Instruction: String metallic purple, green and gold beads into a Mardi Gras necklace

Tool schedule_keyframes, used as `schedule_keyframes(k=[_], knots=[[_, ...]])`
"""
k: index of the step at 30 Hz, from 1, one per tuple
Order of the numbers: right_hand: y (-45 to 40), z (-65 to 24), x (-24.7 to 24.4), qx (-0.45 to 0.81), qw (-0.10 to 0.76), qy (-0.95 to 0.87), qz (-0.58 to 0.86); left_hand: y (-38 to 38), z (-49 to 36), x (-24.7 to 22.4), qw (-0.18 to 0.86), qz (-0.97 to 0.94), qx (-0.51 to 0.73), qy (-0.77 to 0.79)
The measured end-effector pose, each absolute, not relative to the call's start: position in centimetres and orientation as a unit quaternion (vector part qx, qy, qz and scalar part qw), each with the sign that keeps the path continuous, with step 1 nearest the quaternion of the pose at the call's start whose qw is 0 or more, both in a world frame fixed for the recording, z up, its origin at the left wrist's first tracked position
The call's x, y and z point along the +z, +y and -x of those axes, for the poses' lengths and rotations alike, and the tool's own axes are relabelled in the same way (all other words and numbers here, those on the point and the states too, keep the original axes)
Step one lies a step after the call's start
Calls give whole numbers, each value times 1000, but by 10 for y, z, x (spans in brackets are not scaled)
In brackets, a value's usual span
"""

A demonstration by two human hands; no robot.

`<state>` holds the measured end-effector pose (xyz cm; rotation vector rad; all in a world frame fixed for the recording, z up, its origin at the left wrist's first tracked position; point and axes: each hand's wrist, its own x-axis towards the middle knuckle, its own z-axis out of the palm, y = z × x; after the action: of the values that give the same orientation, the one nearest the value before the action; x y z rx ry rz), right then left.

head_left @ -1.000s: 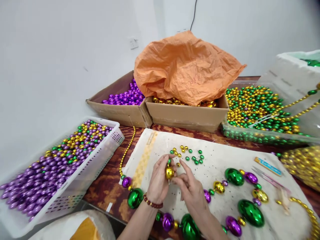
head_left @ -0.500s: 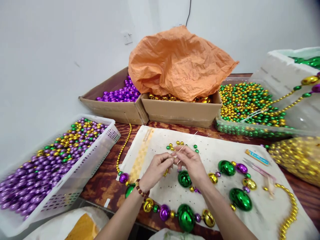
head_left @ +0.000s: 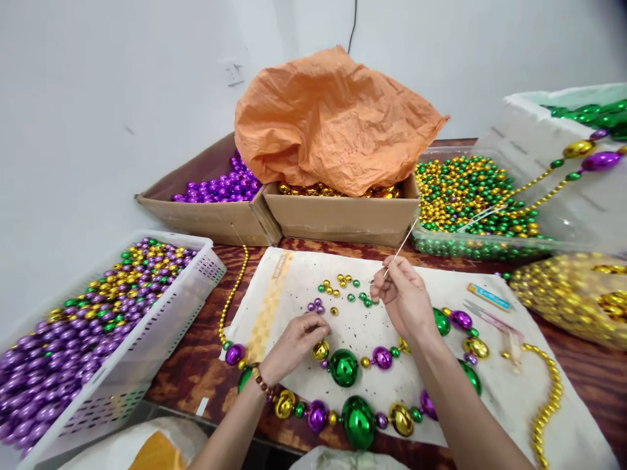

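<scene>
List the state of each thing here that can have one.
Right grip: closed on a thin white rod
Left grip: curled beside the bead strand, contact unclear
Bead strand: strung, lying curved
Loose beads: in small groups on cloth
Scissors: lying down, blades apparently parted
Orange sheet: crumpled, over middle box
Left box: open, holding purple beads
Basket: open, holding mixed beads
Clear tub: open
Foam box: open

large bead [head_left: 344, 367]: green | sheet [head_left: 337, 127]: orange | strip [head_left: 268, 308]: yellow, apparently checked
</scene>
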<state>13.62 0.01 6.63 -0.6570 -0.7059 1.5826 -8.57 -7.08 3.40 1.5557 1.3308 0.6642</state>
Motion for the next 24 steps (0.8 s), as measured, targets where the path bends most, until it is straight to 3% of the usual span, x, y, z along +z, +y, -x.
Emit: schedule_keyframes(k=[5,9,17,24], knots=[[-8,-127,56,680,584,-319,309,-78,86,43,555,-549,314,541],[-22,-113,33,656,474,-442,386,-78,79,52,624,-470,373,501],[7,-230,29,412,333,-603,597,-74,89,39,648,-360,405,535],[35,-318,34,205,137,-671,699,-78,90,42,607,-368,438,552]])
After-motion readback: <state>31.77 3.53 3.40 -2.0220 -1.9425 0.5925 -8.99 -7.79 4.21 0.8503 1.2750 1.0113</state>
